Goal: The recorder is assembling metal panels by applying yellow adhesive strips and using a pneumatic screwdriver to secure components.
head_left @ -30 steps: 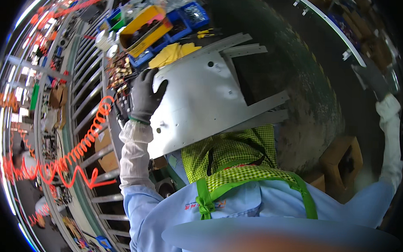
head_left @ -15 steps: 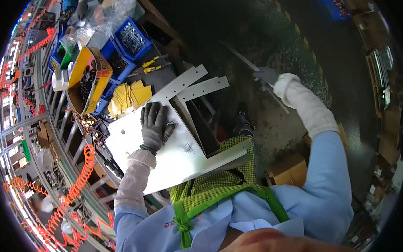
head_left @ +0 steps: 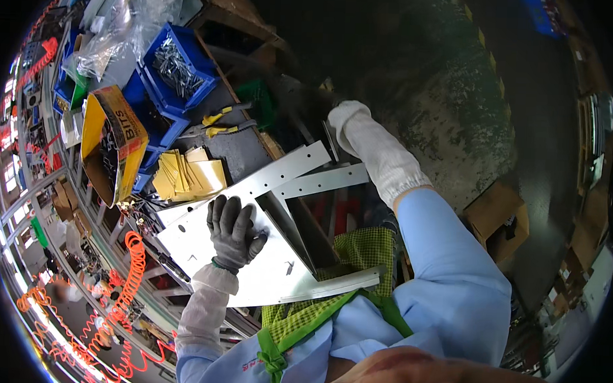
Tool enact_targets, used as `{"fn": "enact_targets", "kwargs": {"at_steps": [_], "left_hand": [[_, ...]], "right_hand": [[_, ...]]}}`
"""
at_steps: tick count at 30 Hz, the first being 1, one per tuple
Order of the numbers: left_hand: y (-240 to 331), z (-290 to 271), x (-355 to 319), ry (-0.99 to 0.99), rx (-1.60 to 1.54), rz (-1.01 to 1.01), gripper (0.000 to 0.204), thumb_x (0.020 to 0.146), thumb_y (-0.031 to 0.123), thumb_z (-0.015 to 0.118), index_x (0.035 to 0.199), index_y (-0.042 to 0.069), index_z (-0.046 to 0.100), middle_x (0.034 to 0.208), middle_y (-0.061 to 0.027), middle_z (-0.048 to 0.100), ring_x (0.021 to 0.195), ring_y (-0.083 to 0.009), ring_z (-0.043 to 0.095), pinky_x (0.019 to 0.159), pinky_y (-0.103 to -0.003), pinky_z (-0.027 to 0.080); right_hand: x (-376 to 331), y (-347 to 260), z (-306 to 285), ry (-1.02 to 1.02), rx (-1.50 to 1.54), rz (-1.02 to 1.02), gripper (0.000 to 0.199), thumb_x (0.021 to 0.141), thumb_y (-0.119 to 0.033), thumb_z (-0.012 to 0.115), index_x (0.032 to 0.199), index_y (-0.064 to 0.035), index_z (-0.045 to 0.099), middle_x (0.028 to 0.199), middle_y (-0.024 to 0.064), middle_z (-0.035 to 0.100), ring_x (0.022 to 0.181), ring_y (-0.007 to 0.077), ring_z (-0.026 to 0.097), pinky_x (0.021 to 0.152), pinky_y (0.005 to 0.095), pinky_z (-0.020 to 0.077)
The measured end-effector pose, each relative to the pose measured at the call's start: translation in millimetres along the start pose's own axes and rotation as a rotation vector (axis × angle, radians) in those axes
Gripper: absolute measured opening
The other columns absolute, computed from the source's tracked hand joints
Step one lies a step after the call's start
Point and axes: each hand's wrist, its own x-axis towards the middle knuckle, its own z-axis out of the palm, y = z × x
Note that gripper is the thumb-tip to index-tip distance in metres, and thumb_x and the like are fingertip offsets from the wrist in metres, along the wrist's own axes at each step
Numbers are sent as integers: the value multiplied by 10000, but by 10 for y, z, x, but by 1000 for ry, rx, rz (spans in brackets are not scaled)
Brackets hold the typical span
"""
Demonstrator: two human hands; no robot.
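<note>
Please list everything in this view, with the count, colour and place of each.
panel: 1, silver, under left hand
strips: 2, silver, panel's far edge
sheets: several, yellow, beyond panel
box: 1, yellow, left of sheets
bins: at least 2, blue, beyond sheets
metal parts: many, silver, in bin
tools: 2, yellow handles, on bench
bench: 1, dark, under bins
plastic: count unclear, clear, upper left
cartons: several, brown, right side
hoses: several, orange, left side
apron: 1, green, at waist
shirt: 1, blue, on torso
sleeves: 2, white, on forearms
left hand: 1, grey glove, on panel
right hand: 1, colour unclear, past cuff
</note>
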Motion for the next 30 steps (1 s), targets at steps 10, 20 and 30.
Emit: {"fn": "enact_targets", "kwargs": {"at_steps": [10, 20, 30], "left_hand": [[-31, 26, -15, -27, 18, -29, 659, 867, 557, 539, 1342, 105, 469, 1285, -215, 486, 1246, -458, 436, 1037, -602, 327], [-25, 3, 44, -1, -57, -52, 626, 790, 512, 659, 1263, 125, 521, 1200, -191, 512, 1154, -444, 486, 988, -599, 358], [-15, 25, 36, 3, -46, -67, 600, 845, 544, 585, 1281, 133, 548, 1243, -189, 512, 1251, -447, 445, 1049, -584, 330]], "right_hand": [[2167, -372, 21, 451, 1663, -566, 461, 924, -451, 555, 1203, -83, 556, 1051, 91, 625, 926, 224, 598, 822, 382, 486], [2660, 76, 1879, 217, 1113, -112, 1154, 683, -730, 674, 1457, 20, 261, 1392, 307, 408, 1321, 456, 369, 1059, 482, 353], [3084, -259, 2092, 548, 733, 590, 546, 869, -368, 598, 1330, -106, 469, 1307, 126, 468, 1247, 388, 429, 912, 535, 450]]}}
